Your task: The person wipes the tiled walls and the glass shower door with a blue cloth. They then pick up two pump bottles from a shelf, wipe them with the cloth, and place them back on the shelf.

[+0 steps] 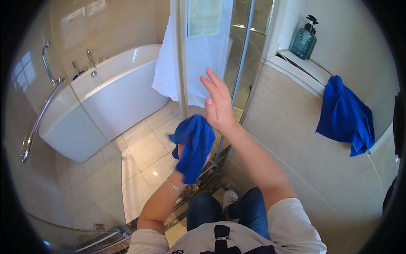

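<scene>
A blue cloth (197, 146) is draped over my left hand (181, 151) and hides most of it; part of the hand shows beneath the folds. Just above and to the right, my right hand (219, 103) is raised with its fingers extended, near the metal-edged glass shower door (240, 63). Nothing is held in the right hand. A second blue cloth (345, 117) hangs over the white ledge at the right. On that ledge stands a dark pump bottle (303, 41) bearing writing.
A white bathtub (123, 98) with chrome taps stands at the left behind curved glass with a chrome handle (41, 117). White fabric (165, 63) hangs near the door frame. A dark stone threshold (203, 181) runs by my feet.
</scene>
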